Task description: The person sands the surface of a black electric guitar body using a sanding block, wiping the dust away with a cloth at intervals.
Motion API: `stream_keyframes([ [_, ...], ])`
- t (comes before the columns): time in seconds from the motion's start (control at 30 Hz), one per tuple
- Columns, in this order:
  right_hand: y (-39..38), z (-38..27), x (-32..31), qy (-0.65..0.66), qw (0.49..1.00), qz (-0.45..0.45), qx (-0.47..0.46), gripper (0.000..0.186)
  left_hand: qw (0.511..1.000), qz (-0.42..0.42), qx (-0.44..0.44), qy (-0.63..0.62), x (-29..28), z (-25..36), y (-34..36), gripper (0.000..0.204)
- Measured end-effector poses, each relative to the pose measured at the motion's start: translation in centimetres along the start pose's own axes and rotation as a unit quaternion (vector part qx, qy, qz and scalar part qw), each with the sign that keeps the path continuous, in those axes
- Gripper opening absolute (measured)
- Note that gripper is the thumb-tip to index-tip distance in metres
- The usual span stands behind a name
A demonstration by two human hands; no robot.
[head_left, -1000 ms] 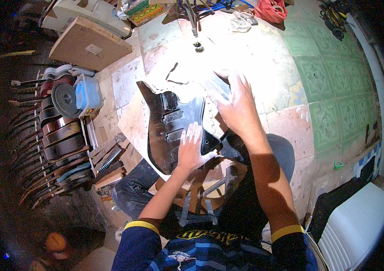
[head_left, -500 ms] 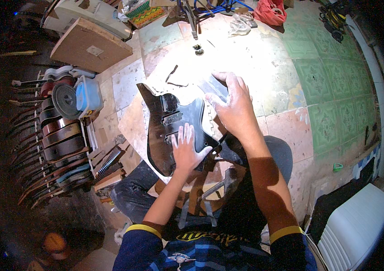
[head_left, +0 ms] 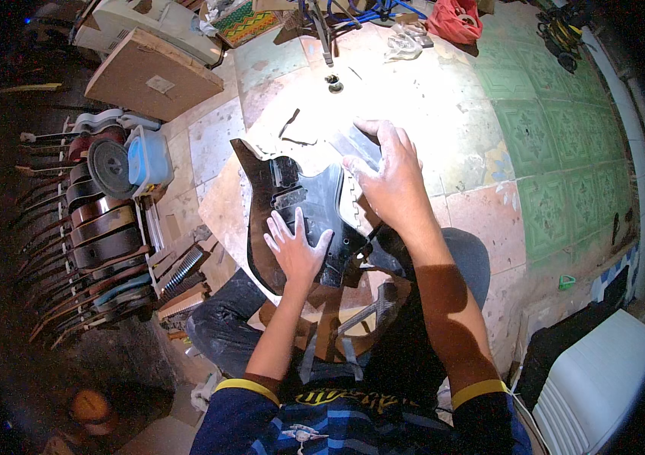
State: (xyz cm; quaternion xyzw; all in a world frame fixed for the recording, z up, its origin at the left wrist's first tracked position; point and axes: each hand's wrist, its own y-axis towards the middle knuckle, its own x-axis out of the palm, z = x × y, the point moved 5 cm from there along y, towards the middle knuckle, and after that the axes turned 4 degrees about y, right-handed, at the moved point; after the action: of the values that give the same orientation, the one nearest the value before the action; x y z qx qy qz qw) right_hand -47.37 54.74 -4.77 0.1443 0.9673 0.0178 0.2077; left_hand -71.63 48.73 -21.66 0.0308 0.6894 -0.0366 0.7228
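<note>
A glossy black electric guitar body [head_left: 321, 189], with cut-out cavities and pickups in its face, lies in front of my crossed legs. My left hand [head_left: 297, 254] rests spread on its face, fingers apart and dusty with white powder. Beyond the guitar's right edge, my right hand [head_left: 397, 182] grips a flat grey block [head_left: 362, 149] between thumb and fingers. Glare washes out the area around that block, so I cannot tell whether it touches anything. A pale, notched-edge sheet [head_left: 349, 201] shows beside the body's right side.
A rack of curved dark guitar-side pieces [head_left: 102, 243] stands at the left, near a blue plastic tub [head_left: 148, 161]. A brown board [head_left: 152, 76] leans at the back left. Small black scraps [head_left: 292, 125] lie ahead, a red bag [head_left: 454, 21] farther back. White stacked plastic [head_left: 599, 383] sits at the right.
My left hand has slid a little to the left across the guitar's face, its fingers spreading wider. The right hand and the grey block have barely moved.
</note>
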Motion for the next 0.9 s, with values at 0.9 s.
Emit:
stream_keyframes([
  [0.9,-0.2,0.2,0.4,-0.011,1.000,0.001,-0.004,0.048,0.998,-0.050,0.038,-0.031,0.1,4.2,0.8,0.095],
])
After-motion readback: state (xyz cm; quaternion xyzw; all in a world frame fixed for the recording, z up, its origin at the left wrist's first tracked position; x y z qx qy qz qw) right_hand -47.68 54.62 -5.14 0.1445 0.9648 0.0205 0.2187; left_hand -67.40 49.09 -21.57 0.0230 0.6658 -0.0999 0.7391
